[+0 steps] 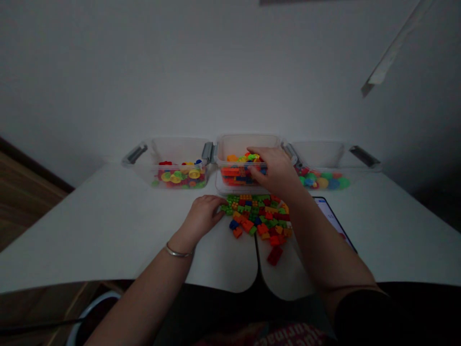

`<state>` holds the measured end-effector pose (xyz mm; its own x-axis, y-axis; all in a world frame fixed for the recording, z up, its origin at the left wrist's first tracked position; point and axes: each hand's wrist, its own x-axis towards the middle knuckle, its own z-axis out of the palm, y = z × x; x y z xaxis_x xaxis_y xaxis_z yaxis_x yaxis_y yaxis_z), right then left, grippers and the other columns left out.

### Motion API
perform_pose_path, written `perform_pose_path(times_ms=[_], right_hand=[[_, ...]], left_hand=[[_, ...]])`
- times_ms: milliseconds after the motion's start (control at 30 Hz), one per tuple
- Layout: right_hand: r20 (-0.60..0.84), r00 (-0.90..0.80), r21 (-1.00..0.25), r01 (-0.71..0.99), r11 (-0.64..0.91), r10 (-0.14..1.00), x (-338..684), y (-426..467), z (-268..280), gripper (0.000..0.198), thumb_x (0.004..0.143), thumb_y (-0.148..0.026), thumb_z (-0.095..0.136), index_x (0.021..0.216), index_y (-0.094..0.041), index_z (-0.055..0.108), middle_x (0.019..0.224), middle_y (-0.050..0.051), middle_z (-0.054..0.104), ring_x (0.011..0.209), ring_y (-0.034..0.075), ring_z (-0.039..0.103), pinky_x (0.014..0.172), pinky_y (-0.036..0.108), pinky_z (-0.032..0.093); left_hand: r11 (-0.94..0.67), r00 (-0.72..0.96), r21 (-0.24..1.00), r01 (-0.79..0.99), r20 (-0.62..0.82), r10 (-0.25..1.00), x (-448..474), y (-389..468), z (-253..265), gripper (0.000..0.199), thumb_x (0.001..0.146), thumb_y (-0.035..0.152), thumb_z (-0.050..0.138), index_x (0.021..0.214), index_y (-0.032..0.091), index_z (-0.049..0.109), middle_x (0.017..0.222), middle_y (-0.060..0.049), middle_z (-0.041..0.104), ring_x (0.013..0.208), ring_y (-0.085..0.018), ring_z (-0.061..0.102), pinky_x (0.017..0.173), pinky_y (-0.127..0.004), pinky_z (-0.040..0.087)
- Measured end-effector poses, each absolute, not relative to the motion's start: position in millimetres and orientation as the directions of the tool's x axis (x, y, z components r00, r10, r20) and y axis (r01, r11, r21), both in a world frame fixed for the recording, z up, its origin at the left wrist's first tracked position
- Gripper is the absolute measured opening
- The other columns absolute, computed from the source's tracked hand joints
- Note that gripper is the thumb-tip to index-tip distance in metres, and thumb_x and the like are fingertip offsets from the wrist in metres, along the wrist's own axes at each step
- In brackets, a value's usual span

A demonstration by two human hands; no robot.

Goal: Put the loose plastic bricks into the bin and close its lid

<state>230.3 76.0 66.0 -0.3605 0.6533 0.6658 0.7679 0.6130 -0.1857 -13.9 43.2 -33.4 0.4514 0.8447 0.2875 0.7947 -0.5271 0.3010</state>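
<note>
My left hand [203,216] is at the left edge of a loose pile of plastic building bricks [261,211], with thumb and index finger closed on a green building brick [226,209]. My right hand [276,168] reaches over the front rim of the middle clear bin [248,139]. Its thumb and index finger are apart, with yellow-green bricks [254,157] showing between them; whether they touch these is unclear. The other fingers are hidden. Orange, red and blue bricks [234,175] fill the lower part of this bin.
The left clear bin [180,144] holds red, yellow and green pieces. Round colourful pieces lie in the right clear bin [317,149]. A phone [334,218] lies beside my right forearm. One red brick [275,255] sits near the front edge, by a gap between the white tabletops.
</note>
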Motion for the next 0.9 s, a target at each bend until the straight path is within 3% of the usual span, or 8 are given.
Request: perform_pose_path(times_ms=[133, 267, 400, 567, 700, 900], right_hand=[[0.710, -0.364, -0.211, 0.708, 0.674, 0.604, 227.0, 69.6, 71.0, 0.037, 0.092, -0.030, 0.053, 0.123, -0.016, 0.066, 0.122, 0.013, 0.071, 0.114, 0.029, 0.063, 0.101, 0.046, 0.043], [0.712, -0.417, -0.214, 0.638, 0.740, 0.565, 221.3, 64.0, 73.0, 0.028, 0.092, -0.029, 0.055, 0.113, -0.017, 0.070, 0.112, 0.011, 0.074, 0.107, 0.027, 0.064, 0.098, 0.042, 0.045], [0.608, -0.510, -0.258, 0.599, 0.758, 0.609, 213.7, 60.1, 70.0, 0.023, 0.092, -0.028, 0.060, 0.110, -0.020, 0.071, 0.109, 0.008, 0.075, 0.105, 0.024, 0.064, 0.096, 0.039, 0.045], [0.411, -0.628, -0.303, 0.590, 0.749, 0.661, 201.0, 57.6, 58.7, 0.025, 0.089, -0.024, 0.064, 0.113, -0.022, 0.070, 0.118, 0.006, 0.072, 0.113, 0.023, 0.062, 0.097, 0.036, 0.046], [0.327, -0.660, -0.297, 0.608, 0.737, 0.676, 192.5, 55.7, 52.7, 0.023, 0.089, -0.024, 0.065, 0.111, -0.022, 0.069, 0.114, 0.006, 0.073, 0.112, 0.023, 0.062, 0.095, 0.036, 0.047], [0.343, -0.577, -0.359, 0.648, 0.672, 0.741, 188.7, 54.2, 48.4, 0.019, 0.089, -0.029, 0.066, 0.106, -0.021, 0.068, 0.109, 0.007, 0.072, 0.105, 0.022, 0.064, 0.089, 0.036, 0.048]], left_hand=[[-0.508, 0.427, 0.353, 0.786, 0.285, 0.858, -13.1, 42.7, -29.7, 0.022, 0.080, 0.018, 0.072, 0.102, 0.021, 0.070, 0.097, -0.007, 0.074, 0.094, -0.027, 0.068, 0.087, -0.044, 0.051], [-0.452, 0.309, 0.527, 0.719, 0.340, 0.888, -13.9, 43.8, -30.4, 0.028, 0.078, 0.016, 0.071, 0.106, 0.019, 0.070, 0.096, -0.007, 0.073, 0.091, -0.024, 0.067, 0.087, -0.041, 0.052], [-0.402, 0.176, 0.727, 0.557, 0.370, 0.912, -13.7, 44.7, -34.0, 0.030, 0.080, 0.023, 0.069, 0.109, 0.020, 0.071, 0.099, -0.007, 0.072, 0.093, -0.022, 0.066, 0.086, -0.037, 0.053], [-0.239, 0.065, 0.940, 0.241, 0.230, 0.971, -8.7, 45.4, -32.0, 0.033, 0.078, 0.039, 0.073, 0.102, 0.017, 0.070, 0.092, -0.006, 0.073, 0.083, -0.019, 0.067, 0.075, -0.031, 0.053], [-0.196, 0.035, 0.977, 0.086, 0.194, 0.980, -4.7, 45.5, -26.0, 0.037, 0.073, 0.043, 0.079, 0.096, 0.016, 0.069, 0.088, -0.005, 0.073, 0.079, -0.016, 0.066, 0.074, -0.028, 0.051], [-0.212, 0.010, 0.974, 0.077, 0.212, 0.977, -2.3, 43.5, -20.9, 0.036, 0.070, 0.042, 0.081, 0.093, 0.017, 0.070, 0.085, -0.004, 0.073, 0.077, -0.016, 0.066, 0.075, -0.029, 0.051]])
